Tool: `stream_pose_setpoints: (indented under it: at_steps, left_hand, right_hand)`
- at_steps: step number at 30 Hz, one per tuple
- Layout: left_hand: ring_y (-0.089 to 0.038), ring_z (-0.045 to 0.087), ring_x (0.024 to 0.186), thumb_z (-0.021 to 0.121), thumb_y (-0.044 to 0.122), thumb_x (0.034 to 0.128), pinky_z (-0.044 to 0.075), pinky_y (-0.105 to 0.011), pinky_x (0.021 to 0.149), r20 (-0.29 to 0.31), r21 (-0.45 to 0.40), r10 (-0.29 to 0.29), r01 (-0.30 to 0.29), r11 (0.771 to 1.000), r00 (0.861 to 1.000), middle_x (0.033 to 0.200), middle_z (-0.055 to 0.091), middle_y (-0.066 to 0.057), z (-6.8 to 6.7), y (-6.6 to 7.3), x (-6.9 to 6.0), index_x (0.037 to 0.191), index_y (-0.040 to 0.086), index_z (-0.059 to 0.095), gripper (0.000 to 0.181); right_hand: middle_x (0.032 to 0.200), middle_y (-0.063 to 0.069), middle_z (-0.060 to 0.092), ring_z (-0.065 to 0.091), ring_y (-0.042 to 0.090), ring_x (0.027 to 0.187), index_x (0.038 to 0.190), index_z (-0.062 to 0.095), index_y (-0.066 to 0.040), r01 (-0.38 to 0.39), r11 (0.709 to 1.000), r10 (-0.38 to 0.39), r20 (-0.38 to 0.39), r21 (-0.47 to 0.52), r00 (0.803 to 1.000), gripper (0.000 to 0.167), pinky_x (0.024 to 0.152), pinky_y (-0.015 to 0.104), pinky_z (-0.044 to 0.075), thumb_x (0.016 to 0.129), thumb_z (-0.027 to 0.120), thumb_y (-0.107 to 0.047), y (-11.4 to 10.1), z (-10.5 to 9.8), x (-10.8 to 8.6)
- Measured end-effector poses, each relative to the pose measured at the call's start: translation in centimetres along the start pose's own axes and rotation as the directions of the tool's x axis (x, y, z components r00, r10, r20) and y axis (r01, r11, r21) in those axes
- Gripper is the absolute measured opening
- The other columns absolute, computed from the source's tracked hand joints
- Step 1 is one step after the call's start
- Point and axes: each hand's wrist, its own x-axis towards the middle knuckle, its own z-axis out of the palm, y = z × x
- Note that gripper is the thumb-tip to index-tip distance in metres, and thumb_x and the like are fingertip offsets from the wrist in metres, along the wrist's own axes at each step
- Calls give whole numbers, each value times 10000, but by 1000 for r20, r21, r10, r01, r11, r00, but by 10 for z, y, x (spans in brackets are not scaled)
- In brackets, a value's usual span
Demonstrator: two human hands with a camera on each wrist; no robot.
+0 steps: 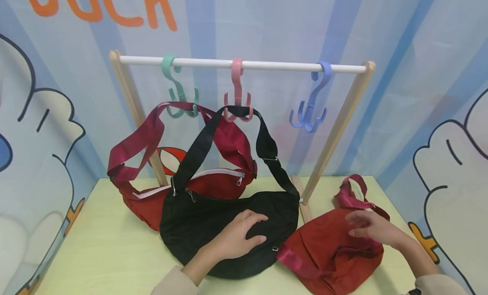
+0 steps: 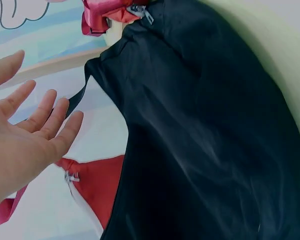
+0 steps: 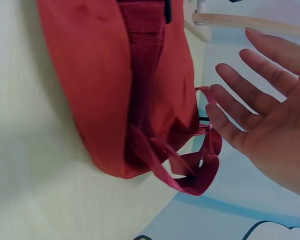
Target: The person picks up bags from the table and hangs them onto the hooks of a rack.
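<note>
A black crossbody bag (image 1: 228, 206) hangs by its strap from the pink hook (image 1: 237, 92), its body reaching down to the table. Over that bag is my left hand (image 1: 240, 238), fingers loosely bent and holding nothing; the left wrist view shows it apart from the black fabric (image 2: 190, 120). To the right a red bag (image 1: 324, 244) lies on the table with its strap (image 1: 354, 193) bunched at the back. My right hand (image 1: 371, 229) hovers above this bag with relaxed fingers (image 3: 260, 95), grasping nothing. Behind, another red bag (image 1: 217, 183) hangs from the green hook (image 1: 181, 96).
A white bar (image 1: 274, 65) on wooden posts (image 1: 331, 130) carries the hooks. A blue hook (image 1: 309, 104) hangs at the bar's right with nothing on it. The pale yellow table (image 1: 87, 248) extends beneath, and a printed cartoon backdrop (image 1: 267, 24) encloses the back and sides.
</note>
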Motion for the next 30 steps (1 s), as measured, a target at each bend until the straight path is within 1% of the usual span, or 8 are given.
stream_pose_setpoints:
  at_steps: [6, 11, 14, 16, 18, 20, 25, 30]
  left_hand:
    - [-163, 440, 1132, 644, 270, 853, 386, -374, 936, 56, -35, -21, 23, 999, 998, 1179, 485, -2, 13, 6, 8, 1274, 163, 495, 459]
    - [-147, 441, 1124, 654, 294, 842, 399, -346, 919, 84, -30, -24, 27, 999, 996, 1173, 490, 4, 26, 10, 14, 1267, 172, 502, 468]
    - [-146, 444, 1117, 651, 296, 843, 403, -336, 910, 95, -33, -16, 19, 999, 995, 1167, 495, -7, 34, 13, 17, 1261, 163, 509, 462]
    - [-141, 447, 1108, 650, 296, 843, 404, -324, 902, 98, -37, 1, 2, 999, 995, 1155, 498, -9, 40, 15, 20, 1254, 155, 515, 455]
    - [-131, 447, 1095, 651, 296, 843, 406, -307, 889, 107, -44, 17, -12, 999, 994, 1148, 498, -14, 46, 16, 22, 1249, 154, 519, 450]
    - [-118, 448, 1074, 655, 291, 839, 406, -287, 872, 114, -54, 31, -25, 998, 993, 1134, 502, -18, 52, 17, 24, 1244, 149, 524, 448]
    - [-102, 459, 1044, 668, 288, 824, 406, -256, 842, 105, -46, 56, -52, 998, 993, 1103, 512, -12, 68, 20, 30, 1225, 153, 541, 441]
    - [-98, 460, 1030, 655, 271, 827, 402, -247, 829, 116, -36, 80, -77, 996, 990, 1084, 518, -8, 80, 23, 34, 1204, 141, 550, 412]
  right_hand:
    - [1104, 248, 552, 568, 264, 975, 1159, 500, 104, -3, 1000, 3, 21, 31, 1000, 405, 726, 256, 480, 851, 628, -126, 9, 7, -5]
    - [1123, 226, 558, 551, 242, 1016, 1175, 499, 85, -17, 999, 15, 53, 29, 998, 418, 753, 241, 457, 847, 636, -134, 16, 12, -9]
    - [1124, 231, 556, 545, 263, 1024, 1177, 497, 90, -27, 999, 23, 77, 44, 997, 423, 761, 253, 457, 843, 640, -127, 20, 14, -12]
    - [1129, 242, 548, 536, 297, 1034, 1177, 492, 100, -45, 997, 38, 96, 69, 995, 428, 755, 242, 457, 843, 640, -123, 23, 15, -14]
    - [1130, 253, 541, 537, 295, 1030, 1177, 485, 110, -52, 994, 41, 110, 97, 993, 428, 752, 233, 455, 845, 635, -117, 28, 17, -16]
    - [1127, 264, 536, 545, 240, 1022, 1169, 482, 121, -52, 991, 36, 121, 127, 992, 421, 745, 207, 449, 847, 630, -105, 34, 19, -18]
    - [1098, 290, 536, 544, 16, 954, 1135, 477, 153, -12, 983, -12, 130, 183, 991, 393, 749, 194, 452, 841, 624, -62, 46, 24, -19]
    - [1051, 257, 562, 544, 3, 916, 1105, 484, 166, -4, 985, -17, 119, 171, 993, 369, 732, 200, 458, 833, 624, -41, 50, 25, -20]
